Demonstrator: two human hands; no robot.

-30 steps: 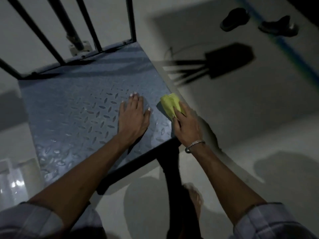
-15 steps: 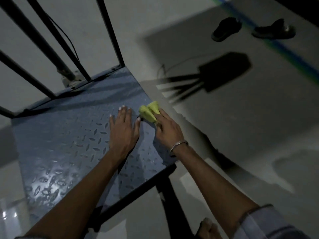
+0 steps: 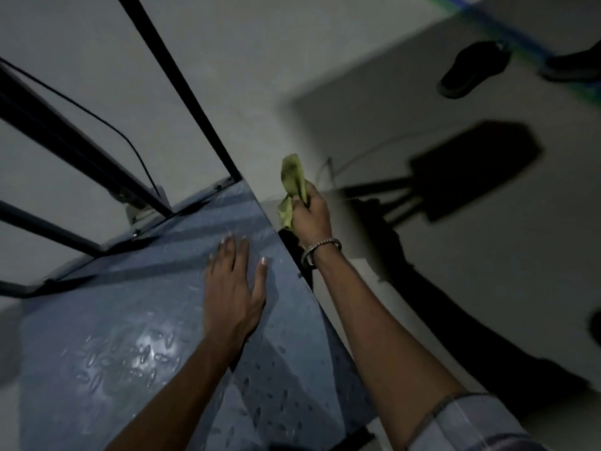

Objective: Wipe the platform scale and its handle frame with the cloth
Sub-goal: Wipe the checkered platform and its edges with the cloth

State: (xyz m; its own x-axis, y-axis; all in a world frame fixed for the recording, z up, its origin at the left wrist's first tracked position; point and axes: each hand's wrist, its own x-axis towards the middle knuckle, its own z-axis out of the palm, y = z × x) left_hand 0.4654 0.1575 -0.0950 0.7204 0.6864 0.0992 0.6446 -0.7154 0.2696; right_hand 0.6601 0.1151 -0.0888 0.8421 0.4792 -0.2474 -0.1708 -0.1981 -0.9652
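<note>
Platform scale [image 3: 136, 346]: flat blue-grey steel deck, embossed with a raised diamond-tread pattern, glossy where light catches the near-left part; fills the near-left of the scene, its right edge running diagonally from near right to far centre. Handle frame [image 3: 182, 83]: dark, straight metal bars rising from the deck's far edge, one slim post at the far right corner, thicker bars to the left; a thin black cable [image 3: 130, 148] curves down along them to the base. Cloth [image 3: 294, 183]: yellow-green, soft, crumpled into a bunch, held off the deck just beyond its right edge near the far corner post, over the floor. Right hand [image 3: 310, 213]: fingers curled tightly round the cloth, which sticks out above and below the fist; a silver metal bangle [image 3: 320, 250] on the wrist. Left hand [image 3: 232, 284]: laid flat, palm down on the tread plate, fingers straight and slightly spread, gripping nothing. Sleeve [image 3: 468, 424]: pale checked fabric, pushed up the right forearm, near right. Floor [image 3: 422, 288]: smooth, pale grey, crossed by hard dark shadows. Sandals [image 3: 473, 68]: two dark ones, far right, the second partly cut off; beside them a blue-green stripe [image 3: 507, 34] on the floor. Picture somewhat blurred.
</note>
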